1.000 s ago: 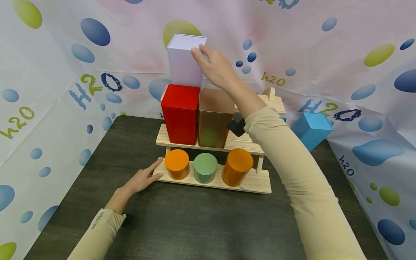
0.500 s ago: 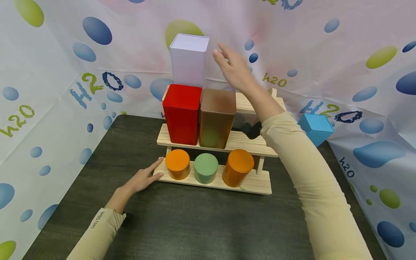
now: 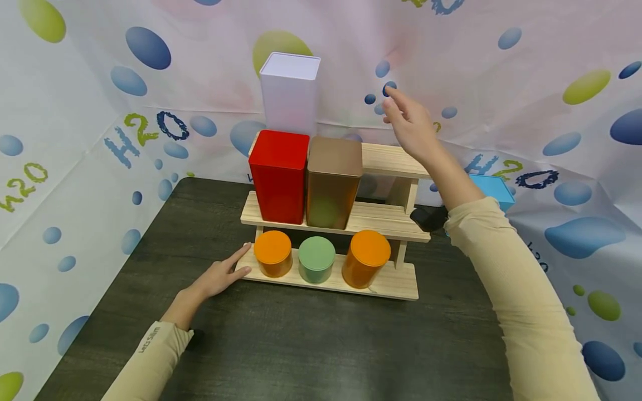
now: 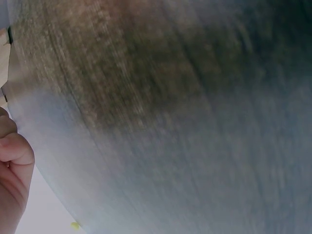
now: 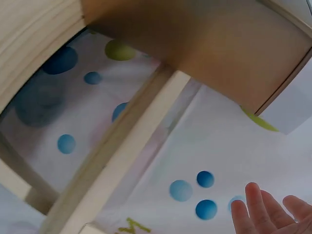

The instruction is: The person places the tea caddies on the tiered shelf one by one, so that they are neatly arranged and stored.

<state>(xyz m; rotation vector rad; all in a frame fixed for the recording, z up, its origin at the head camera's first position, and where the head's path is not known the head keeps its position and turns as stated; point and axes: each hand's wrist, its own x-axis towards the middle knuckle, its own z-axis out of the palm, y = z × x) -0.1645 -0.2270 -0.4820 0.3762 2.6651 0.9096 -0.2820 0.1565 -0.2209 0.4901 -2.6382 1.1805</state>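
Note:
My left hand [image 3: 218,277] holds the left end of a three-tier wooden rack [image 3: 393,285], thumb and index finger on its bottom board. Its other fingers are hidden in the head view. My right hand [image 3: 413,125] is raised over the right part of the top board, holding nothing, fingers loosely bent. To its left, a tall white square canister [image 3: 288,100] stands on the top tier. A red square canister [image 3: 278,178] and a brown one [image 5: 219,53] stand side by side on the middle tier. Along the bottom sit an orange round tin [image 3: 273,253], a green one [image 3: 316,260] and a taller orange one [image 3: 366,259].
Behind my right forearm, a light blue square canister [image 3: 494,189] shows in part on the right. The rack stands on a dark wood-grain table [image 3: 301,340]. A patterned sheet [image 3: 526,122] with blue and green spots hangs behind and at both sides.
My right hand has let go of the white canister and moved away to the right and slightly down. The canister stays on the top tier. My left hand has not moved.

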